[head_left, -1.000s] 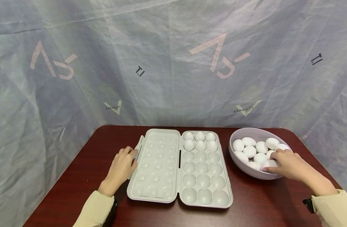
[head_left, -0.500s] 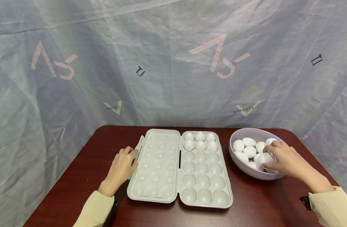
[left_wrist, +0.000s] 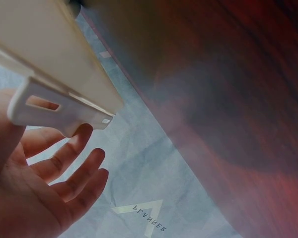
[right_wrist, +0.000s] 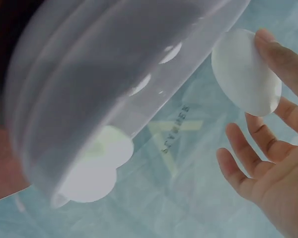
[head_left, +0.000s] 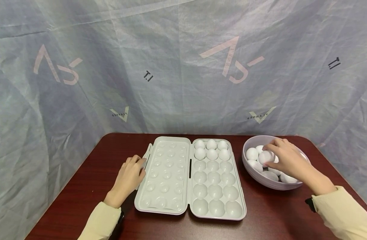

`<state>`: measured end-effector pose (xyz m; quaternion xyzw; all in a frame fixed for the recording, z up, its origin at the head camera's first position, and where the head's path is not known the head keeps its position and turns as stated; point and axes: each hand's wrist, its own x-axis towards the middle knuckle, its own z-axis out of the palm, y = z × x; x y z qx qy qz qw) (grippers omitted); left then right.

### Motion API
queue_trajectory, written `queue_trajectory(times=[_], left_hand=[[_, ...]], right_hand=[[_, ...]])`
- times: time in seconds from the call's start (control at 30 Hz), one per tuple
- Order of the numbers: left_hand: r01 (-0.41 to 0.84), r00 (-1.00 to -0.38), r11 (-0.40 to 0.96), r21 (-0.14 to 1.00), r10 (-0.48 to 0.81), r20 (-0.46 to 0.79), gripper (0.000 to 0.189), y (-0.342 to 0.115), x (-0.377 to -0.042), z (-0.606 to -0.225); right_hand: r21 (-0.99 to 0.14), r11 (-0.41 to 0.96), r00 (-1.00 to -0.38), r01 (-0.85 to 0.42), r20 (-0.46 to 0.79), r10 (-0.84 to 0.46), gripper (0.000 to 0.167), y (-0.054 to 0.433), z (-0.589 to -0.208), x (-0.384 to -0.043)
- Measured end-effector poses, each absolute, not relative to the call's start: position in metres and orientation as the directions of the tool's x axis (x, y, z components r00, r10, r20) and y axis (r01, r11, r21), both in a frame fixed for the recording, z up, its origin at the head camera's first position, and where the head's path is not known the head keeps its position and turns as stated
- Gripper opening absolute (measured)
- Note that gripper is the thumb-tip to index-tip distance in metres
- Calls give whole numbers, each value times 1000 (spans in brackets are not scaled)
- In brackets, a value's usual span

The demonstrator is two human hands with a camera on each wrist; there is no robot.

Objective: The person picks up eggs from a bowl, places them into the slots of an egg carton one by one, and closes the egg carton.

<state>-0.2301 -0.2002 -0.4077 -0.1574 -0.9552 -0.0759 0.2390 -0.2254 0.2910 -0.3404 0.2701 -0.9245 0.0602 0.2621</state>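
Over the bowl's left part, my right hand (head_left: 288,160) pinches a white egg (head_left: 266,158) between thumb and fingertips. In the right wrist view, that egg (right_wrist: 246,72) is lifted above the rim. The lilac bowl (head_left: 257,177) below holds several more white eggs, some hidden by the hand. An egg box lies unfolded at the middle of the table, its dimpled lid (head_left: 163,181) on the left and cupped tray (head_left: 215,191) on the right. Two back rows of cups hold eggs (head_left: 212,154). My left hand (head_left: 128,176) holds the lid's latch flap (left_wrist: 64,110) between thumb and index finger.
The dark red wooden table (head_left: 90,176) carries the box and bowl. A grey printed cloth (head_left: 177,83) hangs behind the table and along its sides. The bowl stands right of the tray, with a strip of tabletop between them.
My right hand has raised an egg from among the others in the bowl and moved it left and up. The left hand has kept its place at the lid.
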Motion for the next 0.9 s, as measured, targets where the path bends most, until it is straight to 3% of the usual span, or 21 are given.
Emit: queue_trajectory(times=[0.23,0.53,0.9], left_hand=[[335,-834,940,59,266,484,33,-200,-230,-407],[330,-838,942,54,266,476,32,-199,-230,-406],[325,-846,943,73,255,469,32,-199,-229,-406]], right_hand=[[27,800,-667,-600,537,-518,42,267,-336,-234],[-6,778,-692,-628,460,-556,42,234,-337,-241],[51,738,-666,-673,392,-635,46,196,-353,-252]])
